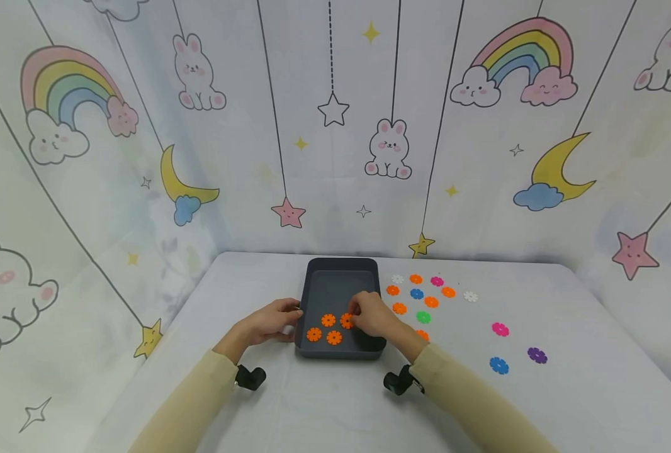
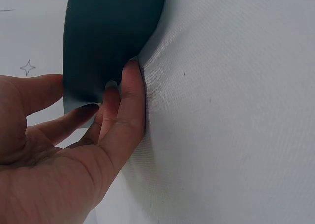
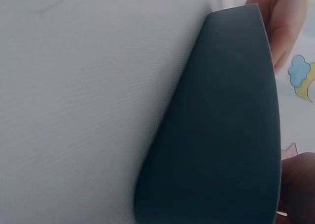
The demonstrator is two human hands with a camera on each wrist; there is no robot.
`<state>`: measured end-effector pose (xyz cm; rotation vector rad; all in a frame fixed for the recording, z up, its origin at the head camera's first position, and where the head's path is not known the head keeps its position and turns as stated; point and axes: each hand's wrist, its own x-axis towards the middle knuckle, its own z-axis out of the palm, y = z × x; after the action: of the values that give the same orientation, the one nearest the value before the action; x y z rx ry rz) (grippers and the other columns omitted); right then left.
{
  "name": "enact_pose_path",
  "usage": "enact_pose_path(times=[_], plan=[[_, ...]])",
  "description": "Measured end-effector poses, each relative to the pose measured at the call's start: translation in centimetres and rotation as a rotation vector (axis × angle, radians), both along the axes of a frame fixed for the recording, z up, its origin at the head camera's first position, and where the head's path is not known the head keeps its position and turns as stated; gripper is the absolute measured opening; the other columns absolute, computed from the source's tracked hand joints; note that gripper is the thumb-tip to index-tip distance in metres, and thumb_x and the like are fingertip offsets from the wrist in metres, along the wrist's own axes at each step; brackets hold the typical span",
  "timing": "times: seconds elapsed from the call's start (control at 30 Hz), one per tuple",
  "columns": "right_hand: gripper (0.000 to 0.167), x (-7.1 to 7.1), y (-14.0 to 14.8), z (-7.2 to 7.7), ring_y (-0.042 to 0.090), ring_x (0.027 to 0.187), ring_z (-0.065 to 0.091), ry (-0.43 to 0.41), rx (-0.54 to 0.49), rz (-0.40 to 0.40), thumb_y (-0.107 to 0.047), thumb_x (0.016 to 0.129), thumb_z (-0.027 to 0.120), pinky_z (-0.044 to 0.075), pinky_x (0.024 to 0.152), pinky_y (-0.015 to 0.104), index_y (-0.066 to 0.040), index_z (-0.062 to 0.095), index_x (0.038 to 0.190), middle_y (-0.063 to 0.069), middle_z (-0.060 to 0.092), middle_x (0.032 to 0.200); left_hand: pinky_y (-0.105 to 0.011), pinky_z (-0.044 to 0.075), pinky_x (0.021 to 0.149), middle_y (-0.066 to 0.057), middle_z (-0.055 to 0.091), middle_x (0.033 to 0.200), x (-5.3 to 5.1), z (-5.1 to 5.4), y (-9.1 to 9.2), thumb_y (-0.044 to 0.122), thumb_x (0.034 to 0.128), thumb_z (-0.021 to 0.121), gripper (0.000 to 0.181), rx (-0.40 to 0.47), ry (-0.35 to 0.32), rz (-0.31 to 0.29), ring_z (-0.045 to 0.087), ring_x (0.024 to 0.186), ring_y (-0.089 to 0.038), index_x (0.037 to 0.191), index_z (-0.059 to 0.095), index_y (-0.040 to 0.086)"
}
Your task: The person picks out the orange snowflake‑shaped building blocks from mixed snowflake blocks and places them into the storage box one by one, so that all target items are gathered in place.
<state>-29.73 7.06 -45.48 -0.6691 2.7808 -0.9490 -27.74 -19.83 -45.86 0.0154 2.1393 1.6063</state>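
A dark grey tray (image 1: 341,355) holds several orange flower-shaped pieces (image 1: 333,338) at its near end. The left hand (image 1: 270,319) rests against the tray's left side; in the left wrist view, the fingers of this hand (image 2: 74,150) lie along the outer wall (image 2: 113,32) and the thumb touches near the rim. Inside the tray, the right hand (image 1: 372,314) pinches an orange piece (image 1: 346,321) with curled fingers that partly cover it. The right wrist view has the tray's outer wall (image 3: 216,120) in front, with part of the right hand (image 3: 300,187) behind it.
Right of the tray, several loose flower-shaped pieces lie on the white table: orange (image 1: 431,302), green (image 1: 423,317), white (image 1: 470,296), pink (image 1: 500,329), blue (image 1: 498,365) and purple (image 1: 537,355). A patterned curtain (image 1: 335,163) hangs behind.
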Motion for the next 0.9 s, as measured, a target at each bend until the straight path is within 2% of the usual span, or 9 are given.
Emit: enact_pose_path(times=[0.1,0.5,0.7,0.9], plan=[[0.011,0.0,-0.2,0.1,0.015,0.072,0.061,0.015,0.034,-0.015,0.001,0.090,0.072,0.056,0.069,0.033,0.000,0.072,0.101,0.004,0.068,0.086,-0.045,0.060,0.086,-0.020,0.055,0.142,0.0,0.1,0.1,0.016,0.1072,0.054,0.050,-0.003,0.001,0.001,0.060,0.117,-0.030,0.152,0.041,-0.001],[0.009,-0.3,-0.8,0.6,0.019,0.077,0.059,-0.015,0.121,-0.035,0.000,0.090,0.071,0.056,0.072,0.036,-0.002,0.073,0.100,0.007,0.068,0.091,-0.044,0.059,0.086,-0.020,0.053,0.144,-0.1,0.2,0.1,0.016,0.1072,0.053,0.051,-0.010,-0.002,-0.001,0.060,0.120,-0.031,0.153,0.039,-0.002],[0.010,-0.4,-0.8,0.7,0.020,0.081,0.061,0.000,0.131,-0.019,-0.001,0.090,0.073,0.057,0.074,0.037,0.000,0.072,0.101,0.009,0.068,0.094,-0.044,0.059,0.087,-0.022,0.051,0.147,-0.1,0.4,0.1,0.016,0.1075,0.053,0.052,-0.020,0.005,-0.002,0.059,0.122,-0.032,0.153,0.038,-0.003],[0.014,0.1,0.1,1.3,0.022,0.088,0.061,0.038,0.118,0.024,-0.003,0.091,0.074,0.056,0.081,0.040,0.001,0.071,0.104,0.008,0.067,0.097,-0.044,0.059,0.085,-0.020,0.054,0.144,0.1,0.2,0.2,0.016,0.1073,0.053,0.050,-0.025,0.008,0.002,0.060,0.119,-0.031,0.152,0.041,-0.002]])
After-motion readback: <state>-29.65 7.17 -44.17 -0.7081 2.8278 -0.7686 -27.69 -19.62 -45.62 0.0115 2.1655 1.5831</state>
